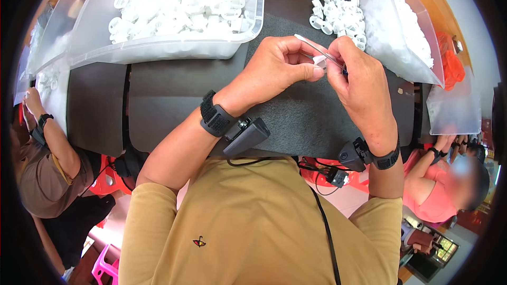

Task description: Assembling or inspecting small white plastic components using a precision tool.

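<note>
Between the thumb and fingers of my left hand [268,74] is a small white plastic piece [319,61]. My right hand [363,82] is closed around a thin metal tool [331,58], which slants past the white piece. A pale strip lies along the far end of the tool, by my left fingertips; whether it belongs to the tool I cannot tell. Both hands meet above the dark tabletop [296,111], fingertips close together. Just beyond them sits a loose pile of small white and clear plastic parts [338,13].
A large clear bin [158,53] full of white parts stands at the far left. Another clear bin [393,47] of white pieces is at the right, beside an orange bag [450,63]. Co-workers sit on both sides, one in brown [50,179], one in pink [430,190].
</note>
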